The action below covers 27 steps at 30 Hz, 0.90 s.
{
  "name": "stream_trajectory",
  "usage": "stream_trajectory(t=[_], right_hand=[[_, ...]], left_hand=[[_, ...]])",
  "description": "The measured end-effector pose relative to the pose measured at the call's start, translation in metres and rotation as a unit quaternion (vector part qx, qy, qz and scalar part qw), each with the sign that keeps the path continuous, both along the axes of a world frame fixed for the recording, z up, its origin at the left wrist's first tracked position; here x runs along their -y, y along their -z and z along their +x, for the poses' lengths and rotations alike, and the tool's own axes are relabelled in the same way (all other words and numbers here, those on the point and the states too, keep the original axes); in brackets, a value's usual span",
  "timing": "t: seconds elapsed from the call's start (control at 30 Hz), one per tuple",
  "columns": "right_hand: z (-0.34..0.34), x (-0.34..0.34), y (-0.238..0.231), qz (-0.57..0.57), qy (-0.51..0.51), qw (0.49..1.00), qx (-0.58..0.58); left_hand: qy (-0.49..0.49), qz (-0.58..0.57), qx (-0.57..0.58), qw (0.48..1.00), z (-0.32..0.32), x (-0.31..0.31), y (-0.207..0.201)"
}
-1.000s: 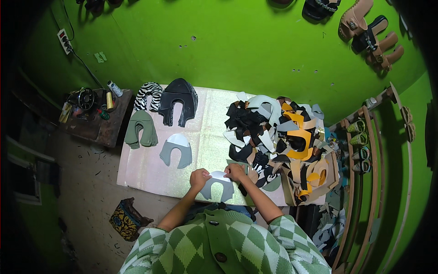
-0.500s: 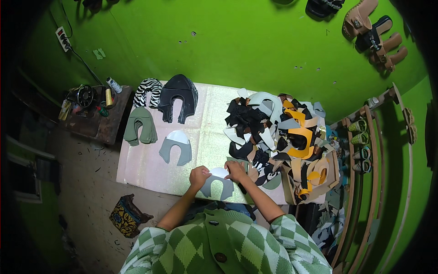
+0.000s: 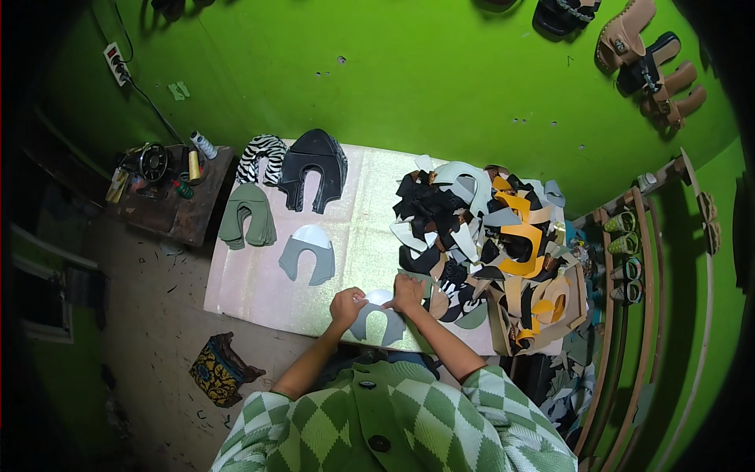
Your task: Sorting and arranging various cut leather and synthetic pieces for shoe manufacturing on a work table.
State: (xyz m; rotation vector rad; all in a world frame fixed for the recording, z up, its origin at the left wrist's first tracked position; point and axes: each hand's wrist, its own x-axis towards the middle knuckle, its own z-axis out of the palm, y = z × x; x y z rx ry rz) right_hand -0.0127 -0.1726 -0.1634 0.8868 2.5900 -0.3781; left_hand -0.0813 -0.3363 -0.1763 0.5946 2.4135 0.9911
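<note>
At the table's near edge lies a grey U-shaped shoe upper piece (image 3: 392, 327) with a white rounded patch (image 3: 378, 296) at its top. My left hand (image 3: 347, 307) pinches the patch's left side with bent fingers. Opposite it, my right hand (image 3: 407, 293) is closed at the right side, its thumb on the piece; the other fingertips are partly hidden. A similar grey and white upper (image 3: 307, 256) rests farther left. Beyond it are stacked uppers in green (image 3: 256, 203), zebra stripes (image 3: 272, 148) and black (image 3: 327, 157).
A heap of black, white and orange scraps (image 3: 429, 208) covers the table's right side, beside a cardboard box (image 3: 577, 318) of cut-offs. Left of the table stands a small wooden stand (image 3: 189, 219) with thread spools. Sandals (image 3: 621, 244) sit on a rack at right. A patterned bag (image 3: 214, 374) lies on the floor.
My right hand has turned slightly, its fingers bunched closer over the piece. My left hand keeps its pinch. The whole view has shifted a little.
</note>
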Motion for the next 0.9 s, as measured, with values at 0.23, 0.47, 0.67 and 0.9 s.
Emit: stream_trajectory(t=[0.23,0.47,0.67,0.9], right_hand=[[0.012,-0.020,0.005,-0.092,-0.078,0.993,-0.019],[0.033,-0.027,0.012,-0.086,-0.126,0.975,-0.163],[0.055,-0.013,0.007,-0.095,-0.113,0.965,-0.215],[0.065,-0.011,0.010,-0.125,-0.084,0.953,-0.262]], left_hand=[[-0.001,-0.011,-0.004,1.000,-0.002,0.001,0.006],[0.007,-0.004,-0.015,1.000,0.002,0.002,0.004],[0.052,0.096,-0.024,0.994,0.000,0.011,0.004],[0.078,0.166,-0.042,0.982,0.004,0.018,-0.007]])
